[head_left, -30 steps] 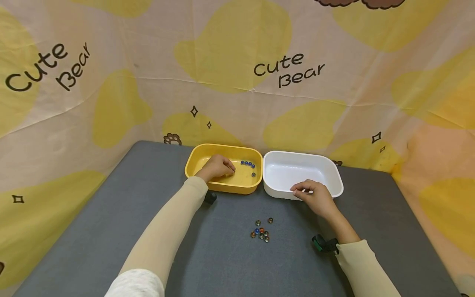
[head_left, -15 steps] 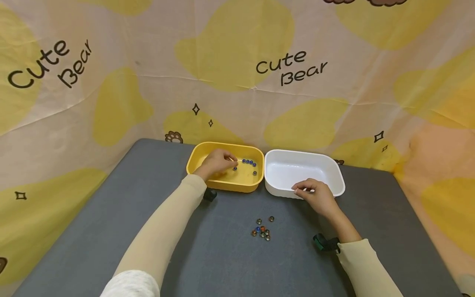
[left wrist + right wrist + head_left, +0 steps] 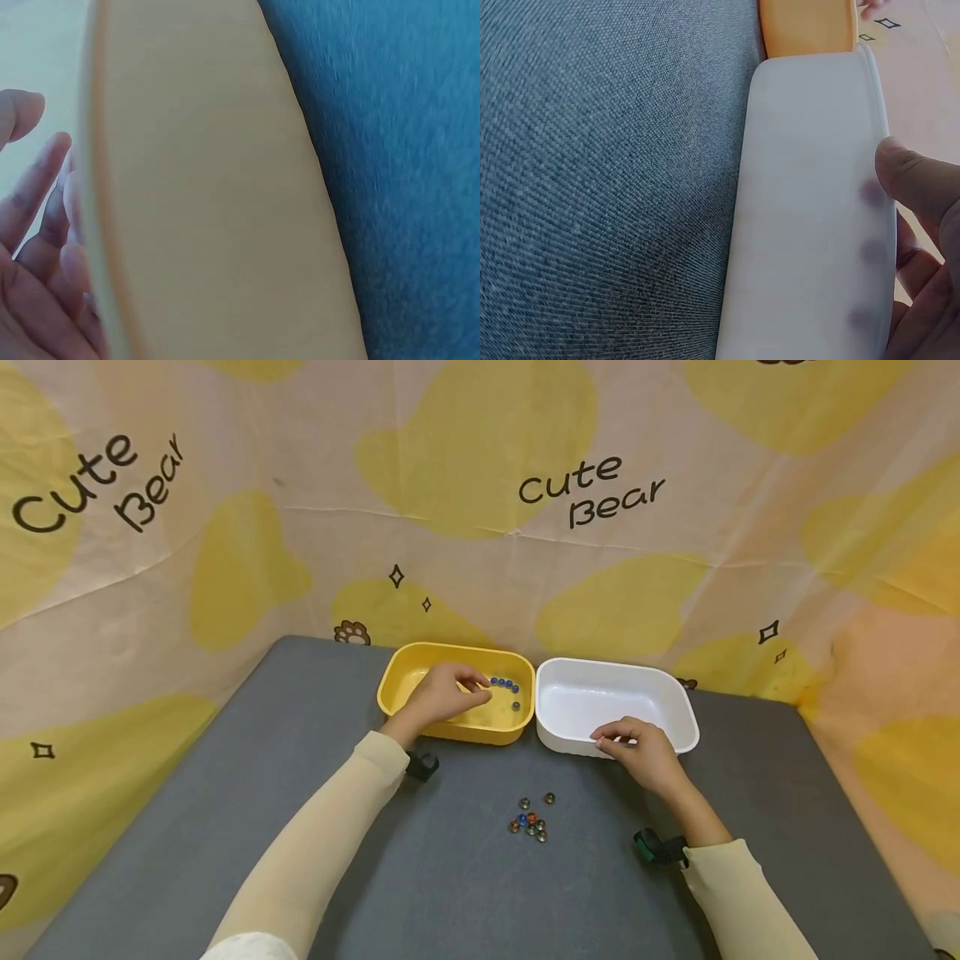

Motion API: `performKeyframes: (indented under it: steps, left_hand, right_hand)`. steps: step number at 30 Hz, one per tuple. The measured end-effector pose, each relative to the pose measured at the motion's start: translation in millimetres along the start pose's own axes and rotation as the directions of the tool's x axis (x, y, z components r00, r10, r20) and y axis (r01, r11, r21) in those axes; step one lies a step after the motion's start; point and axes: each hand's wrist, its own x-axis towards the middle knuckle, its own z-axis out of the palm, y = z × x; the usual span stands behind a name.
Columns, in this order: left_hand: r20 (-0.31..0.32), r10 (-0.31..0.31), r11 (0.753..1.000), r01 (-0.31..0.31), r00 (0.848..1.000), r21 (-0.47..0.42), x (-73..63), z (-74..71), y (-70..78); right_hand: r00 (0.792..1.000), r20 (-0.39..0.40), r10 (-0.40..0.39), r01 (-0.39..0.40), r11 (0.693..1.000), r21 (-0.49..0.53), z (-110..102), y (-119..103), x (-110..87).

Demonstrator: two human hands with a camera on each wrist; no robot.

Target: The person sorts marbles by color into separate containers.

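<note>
The left grip point(image 3: 444, 693) has opened out and shifted closer to the blue marbles point(image 3: 508, 685).

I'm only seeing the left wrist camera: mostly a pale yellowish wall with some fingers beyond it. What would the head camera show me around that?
Observer: That wall is part of a yellow tub, and a white tub stands right next to it.
Visitor: Oh! Is anything inside the yellow tub?
Observer: Yes, small blue balls; four sit in a short row near its far right corner.
Visitor: And who is minding the white tub?
Observer: The right hand is at its near rim.
</note>
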Motion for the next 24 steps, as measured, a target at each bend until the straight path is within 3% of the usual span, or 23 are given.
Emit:
performKeyframes:
  steps: [10, 18, 24]
  left_hand:
    - [-0.008, 0.116, 0.993, -0.116, 0.993, 0.000, -34.8, 16.0, 26.6]
    - [0.096, 0.205, 0.979, -0.205, 0.974, -0.015, -63.3, 34.4, 32.8]
    - [0.178, 0.217, 0.975, -0.223, 0.960, 0.016, -77.8, 48.0, 32.1]
  right_hand:
    - [1.000, -0.003, -0.007, 0.007, 1.000, -0.008, 0.6, -0.1, -0.6]
    - [1.000, -0.009, -0.004, 0.004, 1.000, 0.002, 2.0, 0.1, -0.3]
    - [1.000, -0.013, -0.006, 0.006, 1.000, 0.000, 1.5, -0.3, -0.6]
